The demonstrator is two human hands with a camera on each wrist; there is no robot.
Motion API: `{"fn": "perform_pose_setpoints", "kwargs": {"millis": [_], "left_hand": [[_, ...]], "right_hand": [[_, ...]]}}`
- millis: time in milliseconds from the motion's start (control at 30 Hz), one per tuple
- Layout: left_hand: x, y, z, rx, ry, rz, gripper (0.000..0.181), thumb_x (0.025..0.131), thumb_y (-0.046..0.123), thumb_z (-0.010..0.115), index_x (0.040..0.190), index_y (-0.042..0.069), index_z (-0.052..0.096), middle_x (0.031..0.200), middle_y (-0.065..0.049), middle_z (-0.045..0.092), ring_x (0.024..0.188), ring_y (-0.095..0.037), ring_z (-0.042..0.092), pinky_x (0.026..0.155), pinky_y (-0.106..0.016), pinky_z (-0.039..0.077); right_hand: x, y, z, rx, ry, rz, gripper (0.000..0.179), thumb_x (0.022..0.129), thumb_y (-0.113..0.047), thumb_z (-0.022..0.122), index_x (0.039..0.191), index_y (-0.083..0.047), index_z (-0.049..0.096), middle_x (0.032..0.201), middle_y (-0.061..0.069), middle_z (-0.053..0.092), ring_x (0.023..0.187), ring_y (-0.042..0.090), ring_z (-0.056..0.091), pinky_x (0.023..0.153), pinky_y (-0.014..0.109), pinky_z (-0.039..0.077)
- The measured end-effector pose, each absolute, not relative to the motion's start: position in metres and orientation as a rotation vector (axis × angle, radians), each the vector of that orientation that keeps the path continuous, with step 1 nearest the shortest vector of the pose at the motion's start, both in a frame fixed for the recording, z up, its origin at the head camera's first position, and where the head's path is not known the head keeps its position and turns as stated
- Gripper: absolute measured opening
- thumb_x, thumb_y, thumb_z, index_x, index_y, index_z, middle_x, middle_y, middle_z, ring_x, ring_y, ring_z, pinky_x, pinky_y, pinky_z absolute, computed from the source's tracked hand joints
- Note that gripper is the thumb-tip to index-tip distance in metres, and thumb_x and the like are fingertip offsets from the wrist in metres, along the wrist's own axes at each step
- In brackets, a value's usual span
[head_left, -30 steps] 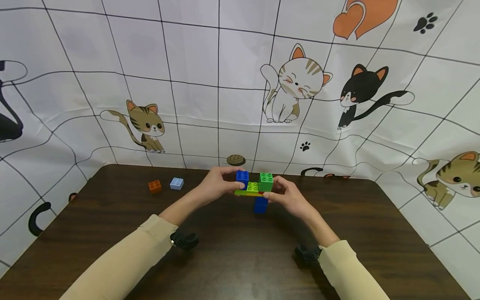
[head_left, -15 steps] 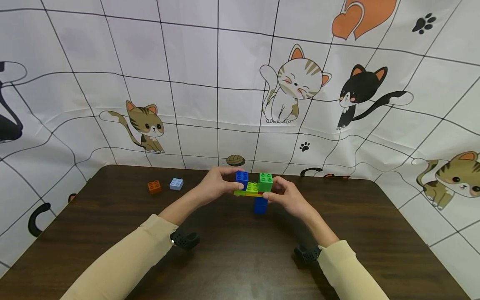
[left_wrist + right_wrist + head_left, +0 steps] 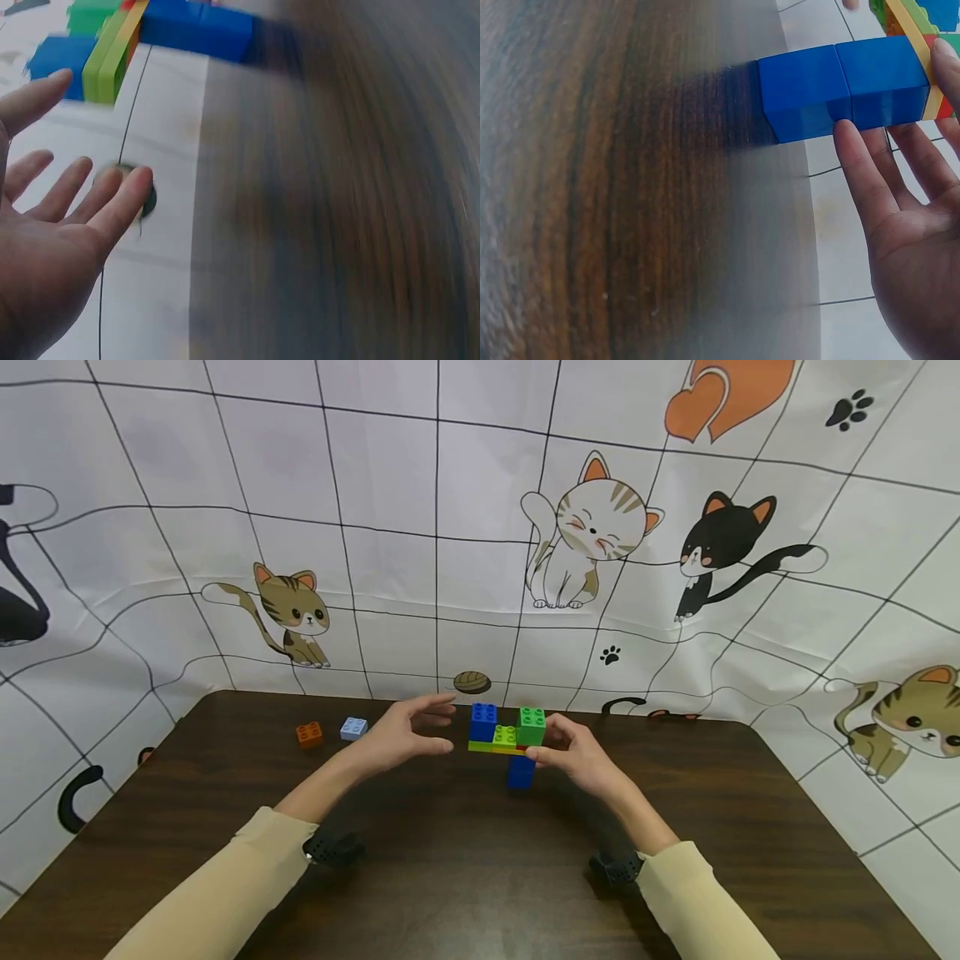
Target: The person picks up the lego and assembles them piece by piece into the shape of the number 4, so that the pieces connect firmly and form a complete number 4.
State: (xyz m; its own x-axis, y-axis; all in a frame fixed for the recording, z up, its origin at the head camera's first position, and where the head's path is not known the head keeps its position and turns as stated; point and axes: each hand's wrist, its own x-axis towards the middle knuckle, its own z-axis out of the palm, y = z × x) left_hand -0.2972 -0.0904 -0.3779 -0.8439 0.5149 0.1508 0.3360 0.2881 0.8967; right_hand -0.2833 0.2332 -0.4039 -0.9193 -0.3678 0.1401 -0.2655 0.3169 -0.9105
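Observation:
A toy-brick structure stands upright on the dark wooden table. Its base is two stacked blue bricks (image 3: pixel 844 86); flat yellow and lime pieces (image 3: pixel 109 64) lie across them. On top sit a blue brick (image 3: pixel 483 722) at the left, a small lime brick (image 3: pixel 505 737) and a green brick (image 3: pixel 532 727) at the right. My right hand (image 3: pixel 581 756) holds the structure's right side, thumb at the flat layer and fingers behind the green brick. To the left of the structure, my left hand (image 3: pixel 401 735) is apart from it, fingers spread and holding nothing.
An orange brick (image 3: pixel 309 734) and a light blue brick (image 3: pixel 353 728) lie at the back left of the wooden table (image 3: pixel 480 877). Behind the table hangs a white sheet (image 3: pixel 390 568) printed with cats and grid lines.
My left hand has let go of the upper blue brick and moved left, its fingers spreading. The right hand and the structure have stayed in place.

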Motion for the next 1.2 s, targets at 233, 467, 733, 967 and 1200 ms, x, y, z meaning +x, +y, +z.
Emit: {"fn": "perform_pose_setpoints", "kwargs": {"millis": [233, 467, 733, 967, 1200], "left_hand": [[-0.302, -0.143, -0.376, 0.735, 2.594, 1.628, 0.058, 0.096, 0.016, 0.073, 0.149, 0.003, 0.051, 0.141, -0.02, 0.059, 0.128, -0.035, 0.057, 0.101, -0.054, 0.048], [-0.322, -0.183, -0.377, 0.649, 2.754, 1.534, 0.056, 0.097, 0.02, 0.073, 0.144, -0.003, 0.054, 0.136, -0.026, 0.06, 0.126, -0.04, 0.058, 0.099, -0.056, 0.049], [-0.336, -0.202, -0.392, 0.657, 2.844, 1.261, 0.054, 0.092, 0.009, 0.075, 0.14, -0.007, 0.057, 0.139, -0.029, 0.057, 0.129, -0.047, 0.053, 0.103, -0.062, 0.044], [-0.342, -0.206, -0.406, 0.635, 2.819, 1.243, 0.059, 0.092, 0.013, 0.077, 0.142, -0.009, 0.054, 0.142, -0.031, 0.054, 0.129, -0.048, 0.052, 0.098, -0.059, 0.049], [-0.346, -0.201, -0.41, 0.649, 2.763, 1.227, 0.064, 0.087, 0.009, 0.081, 0.142, -0.009, 0.053, 0.143, -0.03, 0.053, 0.13, -0.048, 0.052, 0.102, -0.059, 0.046]], "right_hand": [[-0.283, 0.232, -0.404, -0.602, 2.475, -1.676, 0.033, 0.097, -0.013, 0.073, 0.124, 0.0, 0.059, 0.113, 0.016, 0.068, 0.095, 0.027, 0.065, 0.083, 0.04, 0.06], [-0.283, 0.236, -0.406, -0.616, 2.492, -1.678, 0.035, 0.096, -0.013, 0.074, 0.124, 0.002, 0.06, 0.114, 0.017, 0.069, 0.094, 0.025, 0.066, 0.083, 0.04, 0.06], [-0.284, 0.233, -0.408, -0.627, 2.474, -1.699, 0.032, 0.096, -0.009, 0.072, 0.123, 0.003, 0.059, 0.113, 0.017, 0.069, 0.094, 0.025, 0.065, 0.083, 0.044, 0.06], [-0.286, 0.231, -0.407, -0.616, 2.48, -1.68, 0.032, 0.096, -0.009, 0.073, 0.122, 0.003, 0.059, 0.111, 0.017, 0.068, 0.093, 0.027, 0.065, 0.084, 0.043, 0.06], [-0.286, 0.233, -0.408, -0.619, 2.491, -1.675, 0.032, 0.096, -0.01, 0.073, 0.122, 0.003, 0.059, 0.11, 0.017, 0.068, 0.093, 0.027, 0.065, 0.084, 0.045, 0.06]]}}
